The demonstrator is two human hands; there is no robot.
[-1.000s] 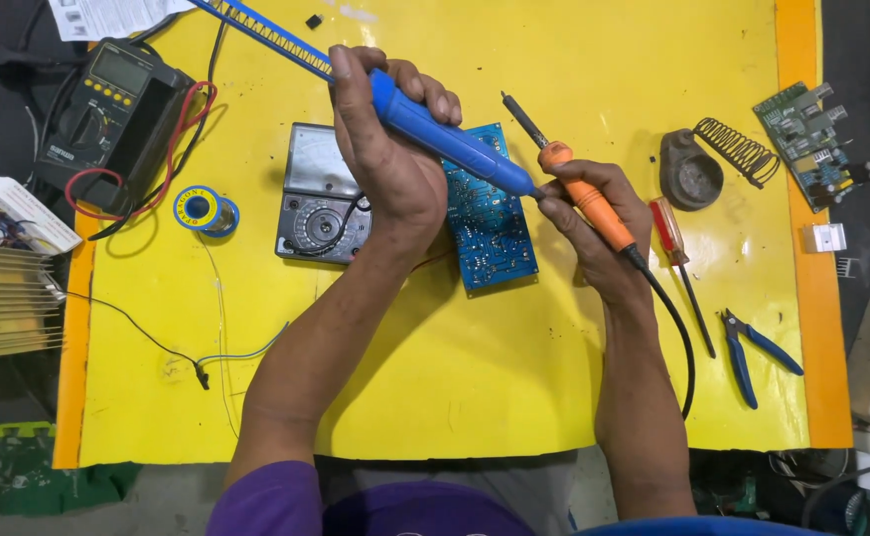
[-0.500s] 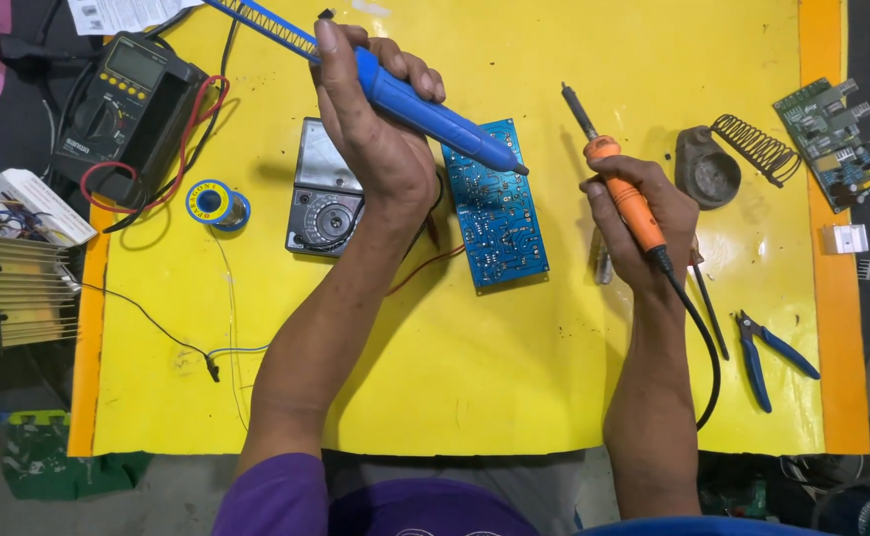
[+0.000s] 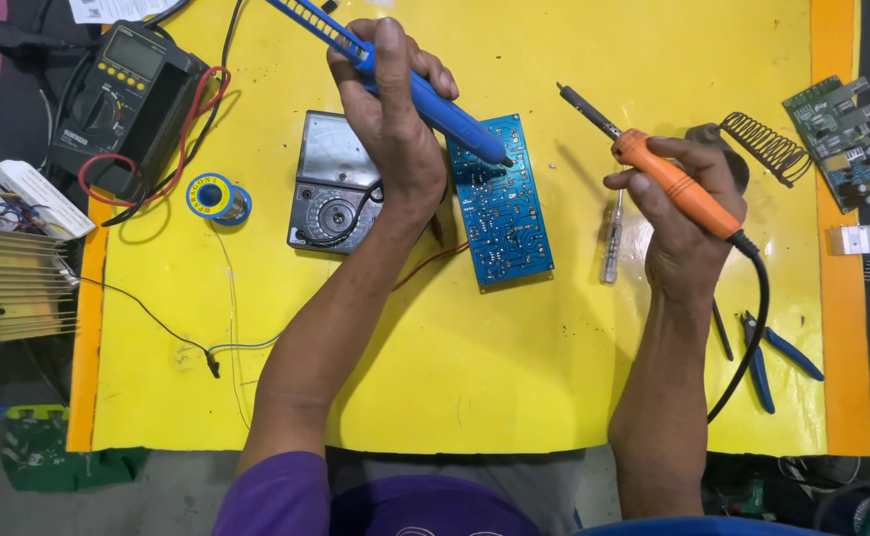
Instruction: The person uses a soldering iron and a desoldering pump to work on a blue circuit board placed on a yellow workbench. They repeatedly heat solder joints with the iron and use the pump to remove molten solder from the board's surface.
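Observation:
My left hand (image 3: pixel 393 119) grips a blue desoldering pump (image 3: pixel 445 111), its tip resting on the upper part of a blue circuit board (image 3: pixel 500 203) that lies flat on the yellow table (image 3: pixel 514 367). My right hand (image 3: pixel 683 213) holds an orange-handled soldering iron (image 3: pixel 653 169) in the air to the right of the board, its dark tip pointing up and left, away from the board. A black cord runs from the iron down past my right wrist.
An analog meter (image 3: pixel 331 189) lies under my left wrist, with a solder spool (image 3: pixel 215 196) and a digital multimeter (image 3: pixel 122 99) further left. A coil iron stand (image 3: pixel 768 144), a green board (image 3: pixel 837 124), blue pliers (image 3: pixel 768 352) and a small screwdriver (image 3: pixel 612 238) sit on the right.
My right hand has pulled the soldering iron rightward, off the board. The blue pump's tip stays at the board's top.

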